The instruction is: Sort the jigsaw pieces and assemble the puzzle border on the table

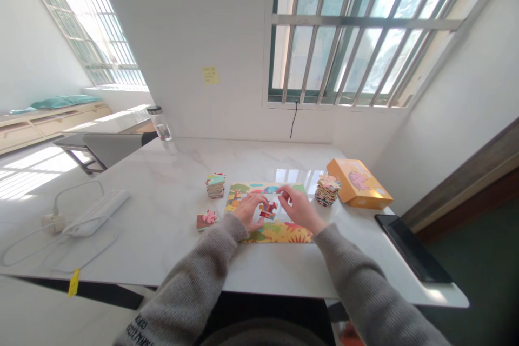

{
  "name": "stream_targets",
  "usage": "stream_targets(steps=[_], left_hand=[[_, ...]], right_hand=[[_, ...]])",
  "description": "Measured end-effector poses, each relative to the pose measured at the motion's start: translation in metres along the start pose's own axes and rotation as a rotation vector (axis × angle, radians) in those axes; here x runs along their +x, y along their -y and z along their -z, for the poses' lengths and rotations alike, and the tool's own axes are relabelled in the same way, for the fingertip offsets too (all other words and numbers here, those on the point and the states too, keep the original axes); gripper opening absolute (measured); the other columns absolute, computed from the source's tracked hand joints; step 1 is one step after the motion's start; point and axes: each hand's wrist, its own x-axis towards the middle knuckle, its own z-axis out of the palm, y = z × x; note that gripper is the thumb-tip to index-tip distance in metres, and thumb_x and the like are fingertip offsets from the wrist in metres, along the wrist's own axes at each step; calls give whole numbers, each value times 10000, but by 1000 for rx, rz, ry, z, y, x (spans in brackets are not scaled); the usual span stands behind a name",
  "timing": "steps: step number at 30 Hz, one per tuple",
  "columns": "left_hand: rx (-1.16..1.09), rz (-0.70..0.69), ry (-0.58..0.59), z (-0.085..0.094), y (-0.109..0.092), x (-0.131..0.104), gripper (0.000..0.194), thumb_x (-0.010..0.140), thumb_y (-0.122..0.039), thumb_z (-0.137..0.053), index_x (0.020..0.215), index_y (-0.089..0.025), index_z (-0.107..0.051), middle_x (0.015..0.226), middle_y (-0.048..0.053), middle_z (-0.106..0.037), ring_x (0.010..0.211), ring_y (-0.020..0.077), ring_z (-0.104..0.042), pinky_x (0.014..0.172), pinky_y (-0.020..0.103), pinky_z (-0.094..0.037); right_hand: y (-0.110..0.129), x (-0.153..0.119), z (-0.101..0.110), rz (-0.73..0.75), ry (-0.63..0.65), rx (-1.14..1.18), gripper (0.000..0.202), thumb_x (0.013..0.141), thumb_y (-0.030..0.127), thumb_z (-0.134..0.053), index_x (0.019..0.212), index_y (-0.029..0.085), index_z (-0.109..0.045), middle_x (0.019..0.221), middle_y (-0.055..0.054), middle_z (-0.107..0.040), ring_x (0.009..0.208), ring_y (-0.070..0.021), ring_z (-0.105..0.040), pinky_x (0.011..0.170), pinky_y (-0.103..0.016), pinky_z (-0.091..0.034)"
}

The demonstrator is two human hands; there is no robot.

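A colourful puzzle board (292, 232) with a printed picture border lies flat on the white table. In its pale middle sit a few joined red and dark puzzle pieces (268, 207). My left hand (248, 211) rests over the board's left side, thumb and fingers apart around the left of these pieces. Over the right side, my right hand (299, 208) is bent, with its thumb and index finger apart near the upper middle. I see nothing in either hand. The hands and wrists hide parts of the board.
Stacks of puzzle pieces stand left (215, 186) and right (327, 190) of the board. A small pile with a pink figure (207, 219) lies nearer. An orange box (360, 184), a black tablet-like slab (413, 248), a bottle (160, 123) and a white power strip (97, 213) surround them.
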Motion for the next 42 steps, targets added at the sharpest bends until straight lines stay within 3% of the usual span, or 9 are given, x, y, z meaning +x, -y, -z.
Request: stream_targets(steps=[4,9,15,20,26,29,32,36,42], left_hand=[[-35,1,-32,-1,-2,-1,460,602,-57,-612,1021,-233,-538,1141,63,-669,1145,261,-599,1020,440,-466],[-54,-33,-26,0,-2,-1,472,639,-49,-605,1071,-235,-565,1212,71,-640,1217,256,-553,1070,450,-452],[58,89,-72,4,2,-2,383,785,-90,-558,1130,-246,-620,1210,78,-604,1166,251,-571,1040,476,-473],[21,15,-43,1,6,-3,481,731,-242,-715,1196,-226,-590,1225,106,-601,1226,293,-547,1051,489,-471],[20,1,-60,6,4,0,265,795,-207,-652,1057,-225,-619,1132,78,-678,1150,249,-608,1018,447,-482],[17,38,-82,9,3,0,230,793,-192,-641,1020,-222,-619,1142,72,-694,1142,244,-626,1029,452,-462],[10,83,-81,10,4,0,215,793,-211,-646,1006,-223,-618,1161,75,-697,1153,253,-629,1047,468,-439],[-20,66,-73,9,5,-1,202,791,-212,-643,991,-221,-620,1133,76,-702,1152,254,-628,1042,462,-443],[40,86,-21,9,8,-3,264,768,-199,-628,1027,-236,-658,1164,71,-678,1149,262,-600,1043,474,-438]], right_hand=[[-8,8,-25,-84,55,235,279,930,273,-491,1179,184,-582,655,40,-573,614,-141,-560,640,-282,-457],[-20,-1,-31,-132,174,524,477,925,370,-527,1360,175,-499,654,63,-510,574,-124,-541,556,-262,-457],[-24,-4,-32,-196,58,628,334,902,467,-562,1105,207,-610,661,37,-565,609,-132,-581,555,-265,-468],[-22,-5,-38,-210,-1,675,305,879,488,-591,1013,215,-565,691,19,-621,625,-144,-609,564,-275,-487],[-20,-9,-38,-160,29,544,247,935,413,-526,1072,210,-561,740,9,-617,641,-143,-607,607,-302,-528],[-19,-11,-29,4,7,309,313,927,335,-561,1218,220,-564,1058,-86,-643,908,-195,-641,727,-349,-566],[-18,-13,-19,193,39,133,442,895,272,-622,1328,266,-531,1308,-116,-554,1196,-252,-549,892,-413,-557],[-20,-13,-16,272,51,60,377,922,246,-608,1295,277,-567,1256,-94,-597,1200,-248,-558,1043,-471,-472],[-19,-13,-19,268,116,25,269,945,239,-578,1205,283,-632,1180,-74,-609,1147,-226,-571,1042,-442,-460]])
